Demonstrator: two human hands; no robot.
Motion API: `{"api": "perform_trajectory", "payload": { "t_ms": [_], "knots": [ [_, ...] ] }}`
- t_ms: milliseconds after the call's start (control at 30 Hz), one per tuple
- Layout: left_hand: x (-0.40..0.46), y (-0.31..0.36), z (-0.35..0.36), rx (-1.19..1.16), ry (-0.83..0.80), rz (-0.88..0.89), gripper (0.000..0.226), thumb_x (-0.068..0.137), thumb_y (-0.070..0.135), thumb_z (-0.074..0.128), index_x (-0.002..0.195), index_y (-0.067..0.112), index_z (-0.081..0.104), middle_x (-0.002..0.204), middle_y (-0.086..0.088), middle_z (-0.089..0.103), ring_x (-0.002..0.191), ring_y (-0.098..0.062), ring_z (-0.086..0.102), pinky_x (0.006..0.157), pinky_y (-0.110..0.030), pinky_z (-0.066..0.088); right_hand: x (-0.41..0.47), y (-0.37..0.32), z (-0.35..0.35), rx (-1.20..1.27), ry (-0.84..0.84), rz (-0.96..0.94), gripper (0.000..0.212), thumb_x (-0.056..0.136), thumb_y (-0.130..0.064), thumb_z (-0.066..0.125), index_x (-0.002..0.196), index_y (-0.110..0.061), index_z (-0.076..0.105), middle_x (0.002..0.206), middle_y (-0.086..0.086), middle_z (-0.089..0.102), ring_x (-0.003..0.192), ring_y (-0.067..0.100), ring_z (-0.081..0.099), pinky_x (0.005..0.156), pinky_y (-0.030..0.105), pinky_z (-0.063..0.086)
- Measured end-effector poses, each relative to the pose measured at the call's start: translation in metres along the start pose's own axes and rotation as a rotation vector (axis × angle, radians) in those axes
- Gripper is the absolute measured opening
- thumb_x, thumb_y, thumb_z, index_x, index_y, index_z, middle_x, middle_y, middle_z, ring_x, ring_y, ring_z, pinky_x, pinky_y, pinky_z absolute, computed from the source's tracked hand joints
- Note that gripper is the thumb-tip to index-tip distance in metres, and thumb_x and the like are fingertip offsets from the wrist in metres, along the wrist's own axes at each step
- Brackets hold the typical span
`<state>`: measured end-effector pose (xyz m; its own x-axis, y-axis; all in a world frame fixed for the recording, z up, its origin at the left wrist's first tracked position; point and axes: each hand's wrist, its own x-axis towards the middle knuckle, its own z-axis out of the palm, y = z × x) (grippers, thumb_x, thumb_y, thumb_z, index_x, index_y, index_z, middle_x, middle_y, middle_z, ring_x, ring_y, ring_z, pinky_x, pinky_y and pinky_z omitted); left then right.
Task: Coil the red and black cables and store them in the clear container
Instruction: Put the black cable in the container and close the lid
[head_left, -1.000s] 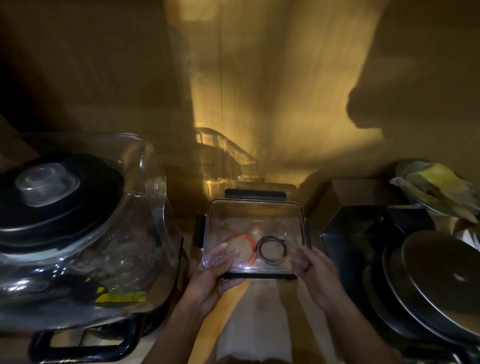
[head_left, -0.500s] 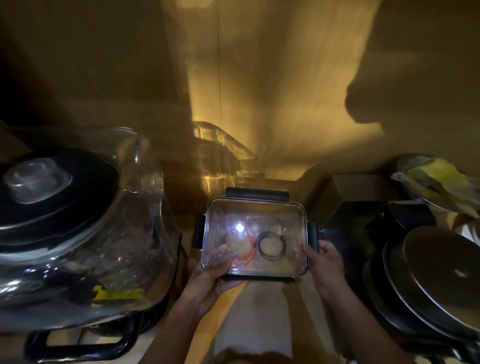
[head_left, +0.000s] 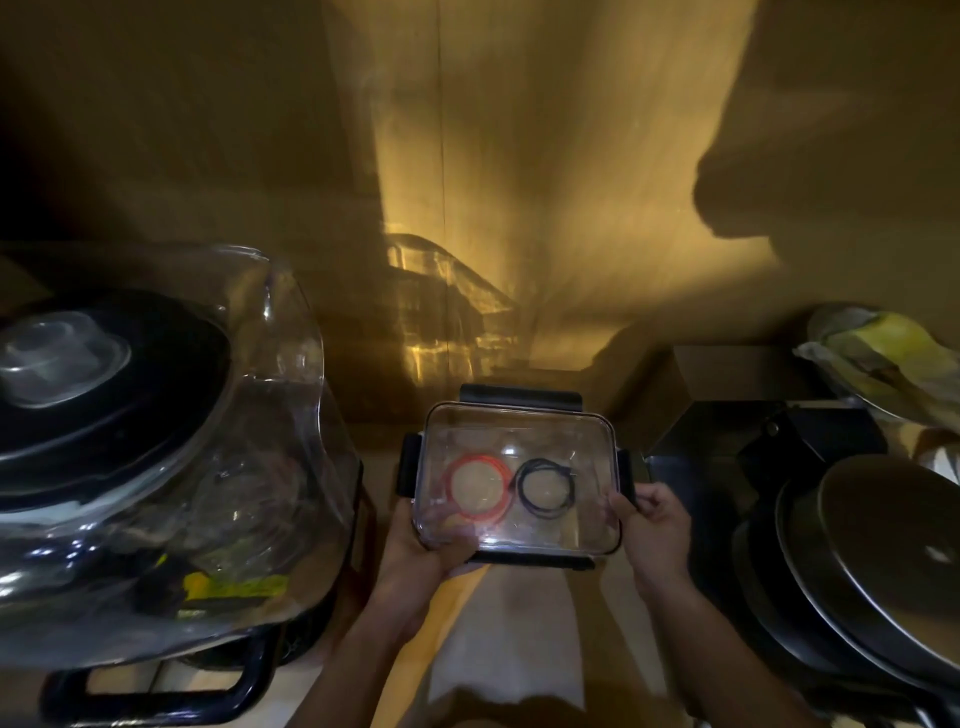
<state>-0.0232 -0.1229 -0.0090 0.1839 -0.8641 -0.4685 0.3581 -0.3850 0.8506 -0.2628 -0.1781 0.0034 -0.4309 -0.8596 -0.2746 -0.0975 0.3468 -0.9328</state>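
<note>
At the left edge of the shelf stands a large clear-domed appliance (head_left: 156, 467) with a black lid and a black handle at its base. Just right of it, the left hand (head_left: 415, 561) grips the near-left corner of the clear container (head_left: 519, 426), fingers curled beneath and thumb against the wall. Inside, seen through the closed clear lid, the coiled red cable (head_left: 477, 487) lies on the left and the coiled black cable (head_left: 545, 488) just beside it on the right, apart or barely touching. The right hand (head_left: 654, 530) pinches the container's black right-side clasp (head_left: 626, 475). At the shelf's right edge lie stacked dark pans (head_left: 883, 561), with a yellow-wrapped plate (head_left: 893, 358) behind.
</note>
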Motion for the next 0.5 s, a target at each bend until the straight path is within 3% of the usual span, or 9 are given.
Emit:
{"api": "perform_trajectory", "payload": {
  "t_ms": [133, 233, 333, 400, 500],
  "knots": [
    [-0.002, 0.002, -0.008, 0.24, -0.07, 0.056, 0.079, 0.056, 0.003, 0.092, 0.119, 0.02, 0.048, 0.116, 0.0, 0.067, 0.099, -0.011, 0.07, 0.074, -0.027, 0.058, 0.002, 0.003, 0.001, 0.045, -0.021, 0.011, 0.005, 0.087, 0.001, 0.063, 0.089, -0.001, 0.059, 0.089, 0.022, 0.069, 0.085, 0.029, 0.067, 0.08, 0.044, 0.056],
    [-0.004, 0.0, -0.01, 0.299, -0.109, 0.102, 0.1, 0.05, 0.01, 0.096, 0.131, 0.029, 0.041, 0.122, -0.001, 0.062, 0.107, -0.013, 0.067, 0.078, -0.023, 0.056, 0.004, 0.004, 0.002, 0.027, -0.028, -0.006, 0.004, 0.088, 0.001, 0.061, 0.091, 0.001, 0.059, 0.086, 0.016, 0.069, 0.082, 0.025, 0.066, 0.073, 0.032, 0.055],
    [-0.006, -0.002, -0.01, 0.299, -0.127, 0.12, 0.118, 0.05, 0.002, 0.094, 0.141, 0.042, 0.03, 0.125, 0.003, 0.057, 0.115, -0.016, 0.062, 0.078, -0.026, 0.058, 0.006, 0.007, 0.003, 0.01, -0.047, -0.012, 0.005, 0.088, 0.001, 0.061, 0.091, 0.004, 0.059, 0.084, 0.017, 0.068, 0.079, 0.025, 0.064, 0.073, 0.034, 0.053],
    [-0.005, -0.002, -0.009, 0.31, -0.133, 0.134, 0.115, 0.054, -0.003, 0.092, 0.141, 0.042, 0.031, 0.127, 0.003, 0.058, 0.117, -0.015, 0.061, 0.076, -0.025, 0.058, 0.008, 0.009, 0.003, -0.015, -0.048, -0.026, 0.003, 0.088, 0.0, 0.062, 0.088, 0.002, 0.059, 0.082, 0.016, 0.067, 0.079, 0.026, 0.063, 0.073, 0.037, 0.053],
    [-0.004, 0.003, -0.007, 0.349, -0.113, 0.181, 0.099, 0.062, -0.01, 0.085, 0.142, 0.023, 0.037, 0.128, -0.003, 0.062, 0.11, -0.007, 0.064, 0.074, -0.015, 0.054, 0.012, 0.012, 0.005, -0.066, -0.06, -0.036, 0.002, 0.088, 0.0, 0.061, 0.087, 0.0, 0.06, 0.079, 0.011, 0.065, 0.077, 0.024, 0.063, 0.069, 0.035, 0.052]
  ]
}}
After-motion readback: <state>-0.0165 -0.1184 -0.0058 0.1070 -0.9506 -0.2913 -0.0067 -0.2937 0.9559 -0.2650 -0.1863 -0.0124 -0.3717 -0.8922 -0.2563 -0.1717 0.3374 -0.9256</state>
